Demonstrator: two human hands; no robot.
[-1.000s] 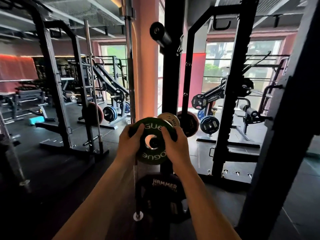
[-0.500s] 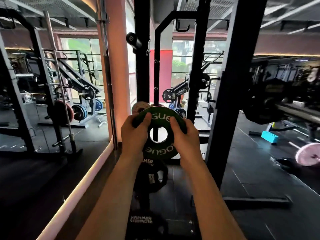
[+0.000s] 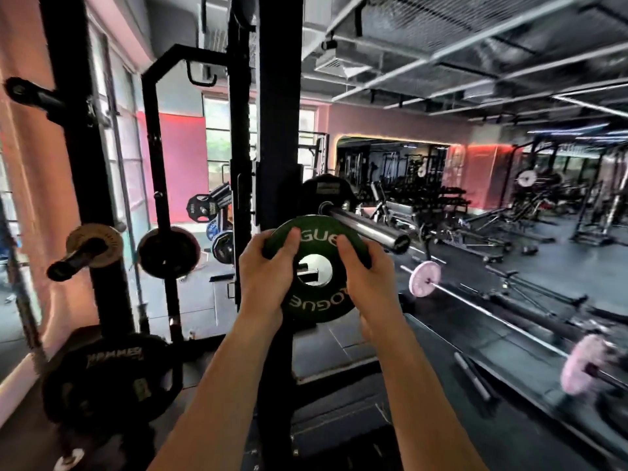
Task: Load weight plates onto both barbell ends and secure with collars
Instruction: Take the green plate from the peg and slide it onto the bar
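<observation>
A round green plate (matte, white lettering, metal-ringed hole) is gripped at its edges by the left hand and right hand, fingers curled over the rim. It is held upright just before the smooth chrome barbell sleeve, which already carries a black plate.

Both hands hold a green weight plate upright in front of the chest, its round centre hole facing the camera. The left hand grips the plate's left rim with the thumb laid over the face; the right hand grips the right rim the same way. Just beyond the plate's upper right edge juts the bare steel barbell end, with a black plate already on it against the black rack post. On the floor to the right lies a second bar carrying pink plates. More dark plates hang on pegs at lower left
</observation>
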